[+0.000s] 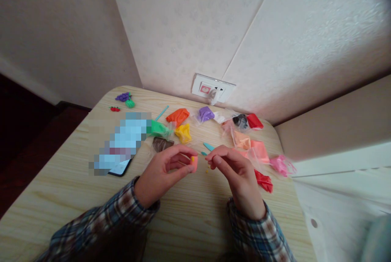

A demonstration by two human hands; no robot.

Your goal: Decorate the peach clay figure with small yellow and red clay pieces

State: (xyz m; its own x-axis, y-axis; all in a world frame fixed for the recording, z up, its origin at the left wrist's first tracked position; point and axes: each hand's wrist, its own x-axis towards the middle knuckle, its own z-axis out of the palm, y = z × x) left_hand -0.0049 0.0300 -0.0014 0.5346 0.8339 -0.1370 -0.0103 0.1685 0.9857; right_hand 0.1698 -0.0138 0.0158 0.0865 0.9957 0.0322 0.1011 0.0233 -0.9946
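Between the thumb and fingers of my left hand (166, 172) is a small pink clay piece (194, 166), with a bit of yellow on its upper side. To the right of it, apart from the clay, my right hand (236, 176) has its thumb and fingertips pinched together. Whatever lies in that pinch, if anything, is too small to make out. Tiny yellow clay bits (207, 169) lie on the table between the hands. Just beyond the right fingertips is a teal modelling tool (208, 147), partly hidden by the hand.
Clay packets, including orange (178, 116), yellow (183, 133), green (160, 129), purple (206, 114) and red (263, 181), spread across the wooden table (183, 229). A phone (122, 168), partly blurred, lies left. Clay grapes (122, 97) sit at the far left corner. A socket (213, 88) is on the wall.
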